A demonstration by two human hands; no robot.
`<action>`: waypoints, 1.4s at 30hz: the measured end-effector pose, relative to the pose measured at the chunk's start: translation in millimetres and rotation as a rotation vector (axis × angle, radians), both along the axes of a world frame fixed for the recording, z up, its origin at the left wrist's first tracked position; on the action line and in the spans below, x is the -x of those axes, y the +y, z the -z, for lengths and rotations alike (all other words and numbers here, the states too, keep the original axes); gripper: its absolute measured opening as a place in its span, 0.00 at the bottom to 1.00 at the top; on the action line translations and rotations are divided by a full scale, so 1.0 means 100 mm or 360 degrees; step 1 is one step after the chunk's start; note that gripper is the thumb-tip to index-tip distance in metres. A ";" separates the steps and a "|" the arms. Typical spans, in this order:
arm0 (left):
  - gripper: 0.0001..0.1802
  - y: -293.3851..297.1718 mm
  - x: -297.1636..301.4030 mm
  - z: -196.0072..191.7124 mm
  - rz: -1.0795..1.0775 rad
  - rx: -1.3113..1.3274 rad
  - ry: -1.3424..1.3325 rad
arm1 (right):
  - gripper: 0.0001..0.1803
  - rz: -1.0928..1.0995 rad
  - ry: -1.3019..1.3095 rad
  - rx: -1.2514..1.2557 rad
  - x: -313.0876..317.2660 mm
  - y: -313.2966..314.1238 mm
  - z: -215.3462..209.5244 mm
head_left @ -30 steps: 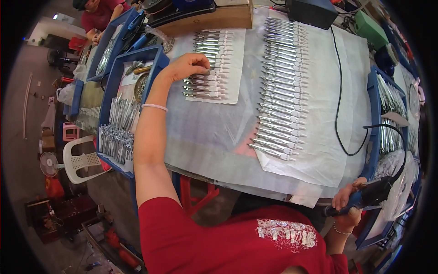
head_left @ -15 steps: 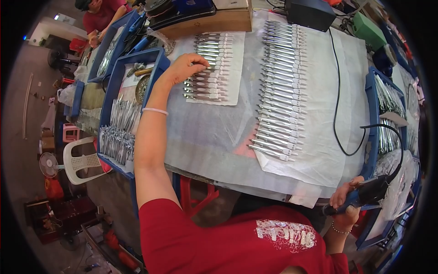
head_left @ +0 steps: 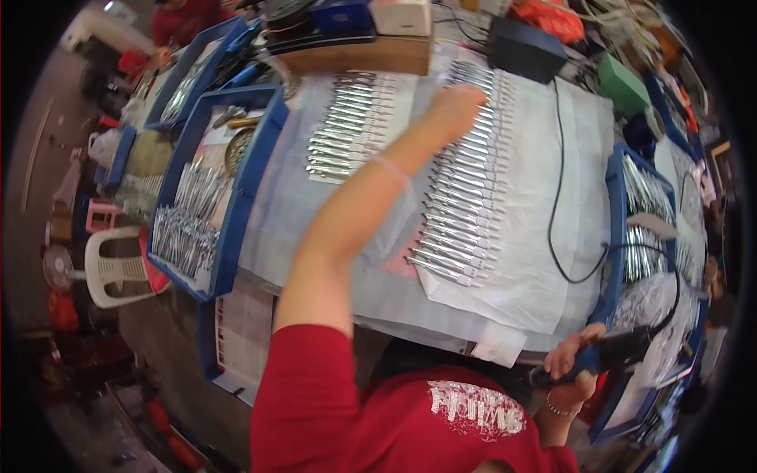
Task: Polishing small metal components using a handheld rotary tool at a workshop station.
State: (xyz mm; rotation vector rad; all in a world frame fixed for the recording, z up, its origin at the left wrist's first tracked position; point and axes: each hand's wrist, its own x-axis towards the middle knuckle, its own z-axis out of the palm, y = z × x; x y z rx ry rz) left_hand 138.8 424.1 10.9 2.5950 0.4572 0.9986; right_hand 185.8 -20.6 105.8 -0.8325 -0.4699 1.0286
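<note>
Well, at my left stands a long blue tray [head_left: 243, 217], its walls smooth, with slender silvery pieces [head_left: 185, 236] heaped at its near end. Farther up inside it sit a round dish [head_left: 235, 151], its contents too small to tell, and a tool with a wooden handle [head_left: 244, 122]. Beyond it, another blue tray holds more shiny lengths. Across the table, at my right, a third blue tray [head_left: 617, 201] carries silvery pieces too, with crumpled clear plastic [head_left: 648, 303] bunched near its close end.

Before me, thin pointed metal tools lie side by side in two rows, polished and glinting, with paler ends toward my right. The shorter left row [head_left: 347, 130] and the longer right row [head_left: 461, 209] both rest on white sheets, the right-hand sheet [head_left: 536, 260] wrinkled and soft-edged.

My left hand [head_left: 457, 112] is over the upper part of the right row, its fingers curled and blurred; I cannot tell whether they pinch anything. My right hand [head_left: 563, 357] is wrapped around a thick, rounded black-and-blue handheld tool [head_left: 615, 352] near the table's close edge, and a black cable [head_left: 554, 197] loops over the sheet.
</note>
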 end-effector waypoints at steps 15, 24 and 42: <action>0.05 0.06 -0.47 0.14 -0.0270 0.0150 0.0303 | 0.33 -0.0095 -0.0213 0.0071 -0.15 -0.17 0.03; 0.11 0.10 -0.39 -0.10 -0.0156 0.0300 0.0621 | 0.32 -0.0081 -0.0280 0.0126 -0.12 -0.11 -0.01; 0.06 0.18 -0.31 -0.08 0.0080 0.0380 -0.0006 | 0.32 -0.0061 -0.0208 0.0184 -0.06 -0.24 -0.03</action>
